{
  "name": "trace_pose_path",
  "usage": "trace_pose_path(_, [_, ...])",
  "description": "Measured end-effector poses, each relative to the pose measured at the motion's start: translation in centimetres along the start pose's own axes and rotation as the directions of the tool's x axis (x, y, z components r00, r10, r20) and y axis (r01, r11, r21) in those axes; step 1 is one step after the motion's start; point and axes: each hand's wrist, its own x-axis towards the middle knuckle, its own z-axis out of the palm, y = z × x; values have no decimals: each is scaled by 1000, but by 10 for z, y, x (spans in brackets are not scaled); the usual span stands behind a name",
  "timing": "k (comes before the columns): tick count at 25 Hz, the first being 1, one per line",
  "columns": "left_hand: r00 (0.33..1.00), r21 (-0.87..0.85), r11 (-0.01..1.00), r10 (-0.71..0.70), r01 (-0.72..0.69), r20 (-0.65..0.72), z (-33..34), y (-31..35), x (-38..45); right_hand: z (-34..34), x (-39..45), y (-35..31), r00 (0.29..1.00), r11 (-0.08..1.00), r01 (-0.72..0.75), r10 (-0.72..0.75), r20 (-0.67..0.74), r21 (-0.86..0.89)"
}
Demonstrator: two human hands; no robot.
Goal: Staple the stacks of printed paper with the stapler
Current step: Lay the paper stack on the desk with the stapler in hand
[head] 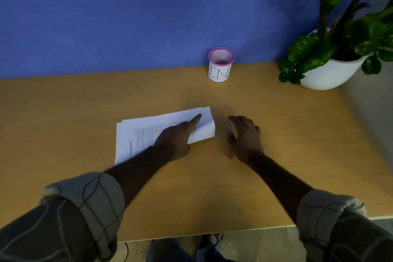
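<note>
A tan wooden desk (276, 138) stands against a blue fabric partition (127, 17). At its back edge sits a white mesh cup (220, 65) with a pink rim and handwritten letters on its label. In the far right corner a leafy green plant (344, 17) grows from a round white pot (327, 74). The stack of printed paper (148, 132) lies near the desk's middle, its right end curled up. The left hand (176, 138) rests on it, forefinger stretched out toward that curl. Just beside the paper, the right hand (246, 136) is cupped over a pink stapler (230, 134), fingers relaxed, mostly hiding it; whether it grips is unclear.
</note>
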Motion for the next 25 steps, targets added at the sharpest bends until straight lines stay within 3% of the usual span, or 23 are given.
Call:
trace_pose_path(3, [998,-329,944,-18,-1,-54,-30,7,1,-20,16,-19,991,985,117,-124,49,123])
trace_pose_path(6, [997,-531,844,49,-75,-64,-69,15,-2,-43,34,-38,971,901,58,-151,185,430])
trace_pose_path(9, [999,-616,786,30,-49,-41,-115,22,-10,-56,37,-51,933,801,-6,-211,293,598])
trace_pose_path(12, [996,-531,844,33,-75,-88,-165,28,-14,-62,36,-69,946,631,-50,-219,240,775])
trace_pose_path(15, [977,-347,935,-3,-74,-215,-212,25,-14,-64,39,-85,965,320,-152,-155,210,935])
trace_pose_path(17, [962,-209,976,1,-60,-272,-234,19,-12,-61,39,-90,939,92,-284,-173,296,954])
trace_pose_path(19, [971,-91,996,-15,-7,-240,-240,11,-3,-53,36,-88,881,-45,-437,-221,418,898])
trace_pose_path(22, [990,59,989,-132,135,-54,-214,-9,17,-30,27,-74,812,-24,-574,-142,566,818])
trace_pose_path(25, [929,138,959,-276,248,247,-165,-41,23,-1,13,-52,783,140,-623,112,612,770])
